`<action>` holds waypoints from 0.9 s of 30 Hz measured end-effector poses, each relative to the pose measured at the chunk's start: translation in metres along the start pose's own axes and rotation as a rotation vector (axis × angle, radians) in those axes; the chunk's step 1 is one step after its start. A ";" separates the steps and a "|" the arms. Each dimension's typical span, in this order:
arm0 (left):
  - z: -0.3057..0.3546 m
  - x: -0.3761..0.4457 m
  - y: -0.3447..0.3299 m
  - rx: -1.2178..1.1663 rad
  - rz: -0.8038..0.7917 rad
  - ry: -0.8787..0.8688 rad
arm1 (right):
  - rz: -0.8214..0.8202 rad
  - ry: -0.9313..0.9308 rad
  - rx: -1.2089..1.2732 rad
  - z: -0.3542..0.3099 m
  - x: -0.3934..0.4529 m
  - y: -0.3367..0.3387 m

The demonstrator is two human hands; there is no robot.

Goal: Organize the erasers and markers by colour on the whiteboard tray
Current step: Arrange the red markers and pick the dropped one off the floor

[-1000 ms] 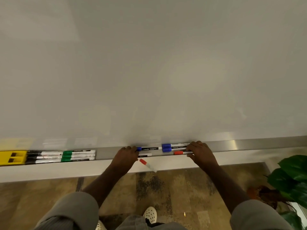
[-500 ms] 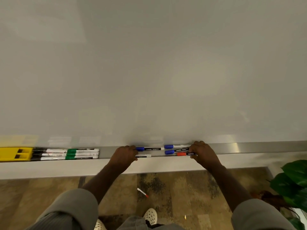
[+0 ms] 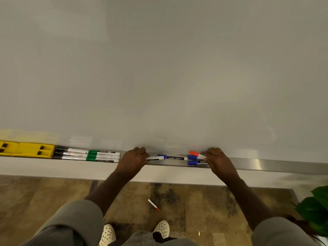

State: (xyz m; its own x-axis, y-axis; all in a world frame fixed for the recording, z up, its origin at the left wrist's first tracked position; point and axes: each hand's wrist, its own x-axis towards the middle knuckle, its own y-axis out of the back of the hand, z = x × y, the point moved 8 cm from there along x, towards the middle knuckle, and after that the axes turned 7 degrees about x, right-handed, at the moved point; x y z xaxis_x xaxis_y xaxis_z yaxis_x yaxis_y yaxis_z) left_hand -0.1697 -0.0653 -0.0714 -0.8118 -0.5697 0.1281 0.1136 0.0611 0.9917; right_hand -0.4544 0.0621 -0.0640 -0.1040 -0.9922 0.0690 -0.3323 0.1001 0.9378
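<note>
We had both hands at the tray (image 3: 266, 165), sorting the loose markers between them. Our right hand (image 3: 219, 161) was pinched shut on a red marker (image 3: 194, 153), its cap tilted up off the tray, with two blue markers (image 3: 192, 160) lying just under it at that hand's fingertips. Our left hand (image 3: 132, 160) was closed on the end of a white marker (image 3: 155, 158) whose cap we could not see; a third blue one (image 3: 171, 157) lay just beyond it, between the hands. Well out past the left hand sat the finished groups: green markers (image 3: 103, 156), black markers (image 3: 69, 153), then the yellow erasers (image 3: 26, 150). We judged the step to be parting red from blue. A second red marker (image 3: 154, 205) lay on the floor (image 3: 53, 192) below, between the hands. Next, we thought, the held red wanted a spot of its own clear of the blues, the blues wanted pushing together, and the dropped one wanted fetching, which would mean freeing a hand and stooping.
</note>
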 end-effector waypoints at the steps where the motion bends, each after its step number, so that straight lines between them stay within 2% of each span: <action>1: 0.000 -0.001 0.003 -0.004 0.011 -0.003 | 0.011 -0.001 0.005 -0.003 0.004 0.001; 10: -0.068 -0.064 0.018 -0.025 0.007 0.085 | 0.036 0.113 -0.002 -0.106 0.039 -0.029; 18: -0.130 -0.116 0.036 -0.046 0.007 0.200 | -0.107 0.112 0.017 -0.195 0.070 -0.087; 27: -0.180 -0.154 0.042 -0.037 0.019 0.235 | -0.238 0.056 -0.059 -0.238 0.087 -0.128</action>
State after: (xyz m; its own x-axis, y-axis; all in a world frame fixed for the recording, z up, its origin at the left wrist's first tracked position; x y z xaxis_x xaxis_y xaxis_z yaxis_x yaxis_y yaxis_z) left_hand 0.0637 -0.1225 -0.0522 -0.6545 -0.7438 0.1355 0.1518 0.0463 0.9873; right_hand -0.1980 -0.0551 -0.0973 0.0230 -0.9900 -0.1394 -0.2855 -0.1402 0.9481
